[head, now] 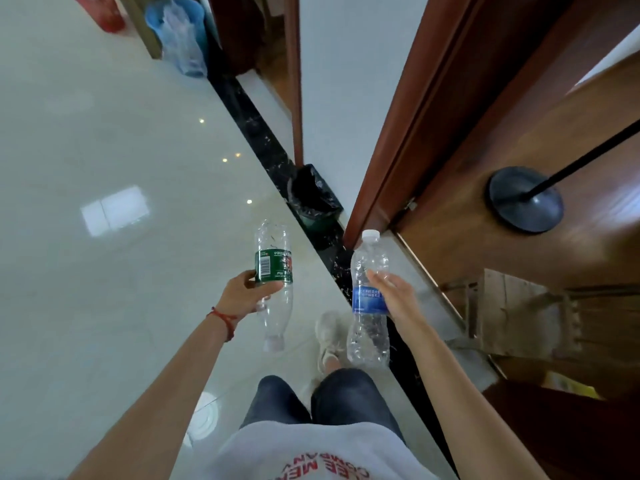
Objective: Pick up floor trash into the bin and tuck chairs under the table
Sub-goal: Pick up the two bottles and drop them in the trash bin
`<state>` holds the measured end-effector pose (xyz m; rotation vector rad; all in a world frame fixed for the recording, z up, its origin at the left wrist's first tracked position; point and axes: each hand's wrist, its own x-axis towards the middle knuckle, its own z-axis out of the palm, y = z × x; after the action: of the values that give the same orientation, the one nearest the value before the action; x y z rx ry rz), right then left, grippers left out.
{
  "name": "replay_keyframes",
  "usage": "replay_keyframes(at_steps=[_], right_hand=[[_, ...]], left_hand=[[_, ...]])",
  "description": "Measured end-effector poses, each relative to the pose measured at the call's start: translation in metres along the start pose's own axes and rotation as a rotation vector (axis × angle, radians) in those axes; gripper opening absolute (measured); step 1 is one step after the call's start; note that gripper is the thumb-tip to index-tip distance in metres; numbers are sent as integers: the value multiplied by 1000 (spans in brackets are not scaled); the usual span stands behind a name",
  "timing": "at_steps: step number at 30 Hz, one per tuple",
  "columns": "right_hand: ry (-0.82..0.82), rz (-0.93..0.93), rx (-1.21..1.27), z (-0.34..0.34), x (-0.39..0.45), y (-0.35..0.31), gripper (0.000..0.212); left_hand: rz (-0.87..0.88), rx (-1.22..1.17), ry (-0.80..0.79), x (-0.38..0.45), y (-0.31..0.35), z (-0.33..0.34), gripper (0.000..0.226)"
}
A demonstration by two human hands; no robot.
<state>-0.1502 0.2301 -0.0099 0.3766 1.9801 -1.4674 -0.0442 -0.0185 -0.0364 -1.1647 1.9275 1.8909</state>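
Note:
My left hand (247, 292) grips a clear empty bottle with a green label (273, 268), held cap down. My right hand (394, 296) holds a clear bottle with a blue label (369, 299), its white cap pointing up. A small bin lined with a black bag (313, 197) stands on the floor against the white wall, ahead of both hands and between them. Both bottles are well short of the bin.
A brown door frame (391, 161) rises right of the bin. A black round stand base (526, 199) sits on the wooden floor beyond it. A blue bin with a plastic bag (180, 32) stands far back left. Glossy tiles spread to the left.

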Motion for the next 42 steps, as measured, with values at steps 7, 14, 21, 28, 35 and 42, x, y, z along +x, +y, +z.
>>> replay_keyframes(at_steps=[7,14,21,28,35,42], right_hand=[[-64,-49,-37,19,70,-55,19],[-105,-12,-31,35,132,-104,18],[-103,-5,-45,63,172,-132,19],[-40,39,-14,97,215,-157,11],[40,59,0,144,276,-180,10],[78,87,-3,172,346,-183,18]], left_hand=[[-12,-40,58,52,45,-3,38],[-19,-76,77,101,95,-4,39],[-84,-96,74,142,108,-21,38],[-129,-102,-1,210,133,-52,40],[-160,-58,-63,295,155,-91,45],[-179,-16,-82,366,157,-96,45]])
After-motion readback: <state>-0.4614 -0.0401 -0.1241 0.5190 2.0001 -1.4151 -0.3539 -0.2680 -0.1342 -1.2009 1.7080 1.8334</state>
